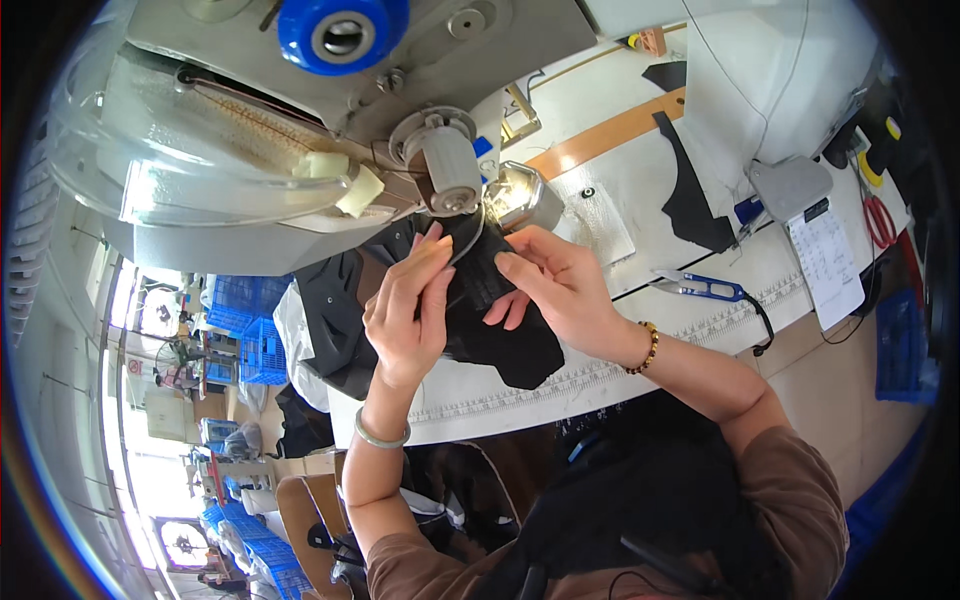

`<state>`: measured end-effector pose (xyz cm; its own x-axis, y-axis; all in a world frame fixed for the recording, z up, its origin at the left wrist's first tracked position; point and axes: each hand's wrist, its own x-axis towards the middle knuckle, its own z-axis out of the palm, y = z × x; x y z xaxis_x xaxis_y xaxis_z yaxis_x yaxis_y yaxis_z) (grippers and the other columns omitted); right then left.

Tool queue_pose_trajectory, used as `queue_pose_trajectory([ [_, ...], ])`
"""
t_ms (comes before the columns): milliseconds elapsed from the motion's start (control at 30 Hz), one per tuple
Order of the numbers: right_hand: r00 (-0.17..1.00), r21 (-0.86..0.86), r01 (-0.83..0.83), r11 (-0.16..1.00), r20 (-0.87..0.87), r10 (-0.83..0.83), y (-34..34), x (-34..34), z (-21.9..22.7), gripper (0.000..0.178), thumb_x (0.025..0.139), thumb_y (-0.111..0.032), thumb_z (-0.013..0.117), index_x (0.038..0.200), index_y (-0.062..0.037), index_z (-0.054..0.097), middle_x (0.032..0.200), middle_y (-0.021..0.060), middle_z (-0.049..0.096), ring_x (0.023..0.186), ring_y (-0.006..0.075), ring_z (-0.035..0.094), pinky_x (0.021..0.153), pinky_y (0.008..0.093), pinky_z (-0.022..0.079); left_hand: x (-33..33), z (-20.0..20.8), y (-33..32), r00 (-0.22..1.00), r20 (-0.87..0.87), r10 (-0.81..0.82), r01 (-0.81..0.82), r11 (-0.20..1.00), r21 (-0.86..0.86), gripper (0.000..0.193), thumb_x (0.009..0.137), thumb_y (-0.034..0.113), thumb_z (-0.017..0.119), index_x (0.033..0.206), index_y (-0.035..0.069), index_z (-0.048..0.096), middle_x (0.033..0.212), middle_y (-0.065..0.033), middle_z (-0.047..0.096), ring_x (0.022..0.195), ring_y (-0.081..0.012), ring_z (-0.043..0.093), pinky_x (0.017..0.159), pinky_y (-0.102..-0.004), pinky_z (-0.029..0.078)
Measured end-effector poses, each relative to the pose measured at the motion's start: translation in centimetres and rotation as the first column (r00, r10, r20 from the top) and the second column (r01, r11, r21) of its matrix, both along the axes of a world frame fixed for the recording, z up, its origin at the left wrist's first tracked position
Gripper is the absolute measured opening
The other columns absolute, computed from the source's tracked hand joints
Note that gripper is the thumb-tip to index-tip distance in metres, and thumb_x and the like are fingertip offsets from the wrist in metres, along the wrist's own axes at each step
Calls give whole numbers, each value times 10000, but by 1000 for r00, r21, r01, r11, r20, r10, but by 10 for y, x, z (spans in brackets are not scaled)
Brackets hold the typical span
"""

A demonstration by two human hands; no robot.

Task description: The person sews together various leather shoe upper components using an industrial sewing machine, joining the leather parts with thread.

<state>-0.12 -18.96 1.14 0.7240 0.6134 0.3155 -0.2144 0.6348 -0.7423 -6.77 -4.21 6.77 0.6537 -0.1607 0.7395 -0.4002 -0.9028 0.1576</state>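
My left hand (408, 305) pinches the left edge of a black fabric piece (515, 350), fingers pressed together by a thin, pale curved edge or strip. On the other side, my right hand (565, 290) grips the same piece between thumb and fingers, where it looks folded or layered. The fabric hangs below both hands over the front of the white table. Just beyond my fingertips is the head of a sewing machine (445, 165), its small lamp (520, 195) lit. The machine head hides its needle area.
Thread snips (700, 285) with blue handles lie right of my right hand, near a ruler strip (780, 290) along the table edge. A cut black piece (688, 190) lies farther back. Red-handled scissors (880, 222) and a paper sheet (825, 262) are at far right. More black pieces (335, 310) are piled at left.
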Motion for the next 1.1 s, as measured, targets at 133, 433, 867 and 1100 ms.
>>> queue_pose_trajectory([
  [133,997,29,-19,999,-76,21,-1,-2,-1,178,929,-132,493,993,33,514,832,69,600,632,135,648,484,196,489,0,-6,-6,999,13,34,-36,981,192,262,752,-59,616,1007,-2,628,1002,-130,631,997,-326,612,887,-422,495],
  [433,999,-203,-2,979,53,13,-10,9,12,236,920,-210,531,873,21,522,719,95,600,541,135,620,447,205,481,-13,0,-8,981,-181,76,-28,966,256,508,617,-47,607,1121,16,587,1170,-118,558,1209,-332,458,1026,-498,331],
  [867,999,-259,-43,965,-39,34,-9,5,20,254,900,-256,550,798,-23,549,603,89,587,418,117,554,361,189,390,-6,-18,-10,979,175,108,-152,953,263,395,632,-35,658,1015,61,652,1031,-61,631,1062,-257,579,894,-391,492],
  [1100,1000,-276,5,961,-2,-6,-11,11,19,296,901,-231,554,674,-51,491,537,5,493,400,78,508,349,182,357,0,-24,-21,936,323,142,-233,937,261,193,729,-3,674,920,19,669,943,-66,650,958,-261,633,800,-352,544],
])
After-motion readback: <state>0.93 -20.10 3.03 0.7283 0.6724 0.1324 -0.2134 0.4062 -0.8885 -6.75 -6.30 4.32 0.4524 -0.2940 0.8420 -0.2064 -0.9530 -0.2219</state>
